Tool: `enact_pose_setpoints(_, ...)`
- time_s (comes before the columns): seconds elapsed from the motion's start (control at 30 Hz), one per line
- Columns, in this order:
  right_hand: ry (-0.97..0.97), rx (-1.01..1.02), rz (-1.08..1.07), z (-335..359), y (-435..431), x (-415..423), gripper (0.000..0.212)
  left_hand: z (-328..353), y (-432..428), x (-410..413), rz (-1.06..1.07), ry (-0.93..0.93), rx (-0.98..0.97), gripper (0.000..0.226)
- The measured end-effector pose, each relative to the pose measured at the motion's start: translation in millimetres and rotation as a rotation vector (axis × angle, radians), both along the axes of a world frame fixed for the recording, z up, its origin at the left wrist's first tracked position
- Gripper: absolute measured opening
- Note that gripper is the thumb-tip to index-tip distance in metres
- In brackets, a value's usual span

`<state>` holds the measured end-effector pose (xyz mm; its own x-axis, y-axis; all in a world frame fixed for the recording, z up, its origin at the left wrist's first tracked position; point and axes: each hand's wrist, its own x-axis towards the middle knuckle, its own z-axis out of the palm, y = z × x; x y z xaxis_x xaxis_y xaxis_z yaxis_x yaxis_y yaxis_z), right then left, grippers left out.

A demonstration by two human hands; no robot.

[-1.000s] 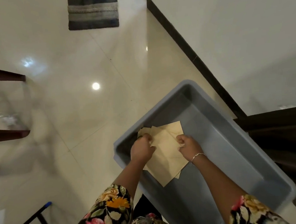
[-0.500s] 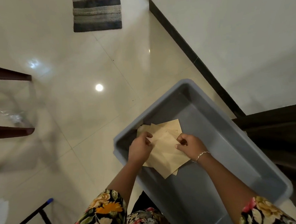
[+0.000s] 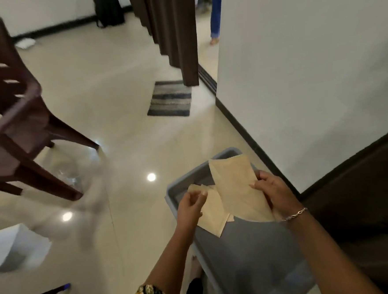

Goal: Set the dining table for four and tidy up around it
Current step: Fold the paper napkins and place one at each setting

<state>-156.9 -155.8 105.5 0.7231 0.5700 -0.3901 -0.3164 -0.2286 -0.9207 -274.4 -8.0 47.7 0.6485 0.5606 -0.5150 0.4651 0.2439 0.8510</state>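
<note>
Home interior: tiled floor (image 3: 116, 106), plastic chair (image 3: 5, 91), doorway curtain (image 3: 171, 29), striped mat (image 3: 170, 98).

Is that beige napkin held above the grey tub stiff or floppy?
Probably floppy: the beige napkin bends and creases where the right hand pinches it. It is likely very light, since a pinch alone carries it. The napkins that the left hand pinches lie fanned, so may slide apart.

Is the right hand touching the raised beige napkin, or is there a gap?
Touching. The head view shows the right hand pinching the raised napkin at its edge, thumb on its face; the left hand pinches the lower napkins.
</note>
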Motion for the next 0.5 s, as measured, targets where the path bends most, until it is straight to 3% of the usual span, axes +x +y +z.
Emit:
enact_pose_setpoints(0.07, 0.123, 0.146, -0.038, 35.1, -12.8, -10.1, 0.029, 34.8, -11.6, -9.2, 0.039, -0.127, -0.169, 0.02)
enact_pose_setpoints(0.23, 0.208, 0.269, 0.014, 95.8, -44.2, -31.6, 0.034, 95.3, -33.9, -25.8, -0.051, -0.301, -0.533, 0.081)
enact_pose_setpoints(0.37, 0.265, 0.344, 0.114, 125.6, -59.2, -41.9, 0.044, 120.6, -56.2, -41.3, -0.129, -0.429, -0.759, 0.08)
enact_pose_setpoints(0.5, 0.241, 0.32, 0.242, 139.8, -64.3, -44.4, 0.077, 138.0, -66.7, -57.1, -0.139, -0.589, -0.867, 0.081)
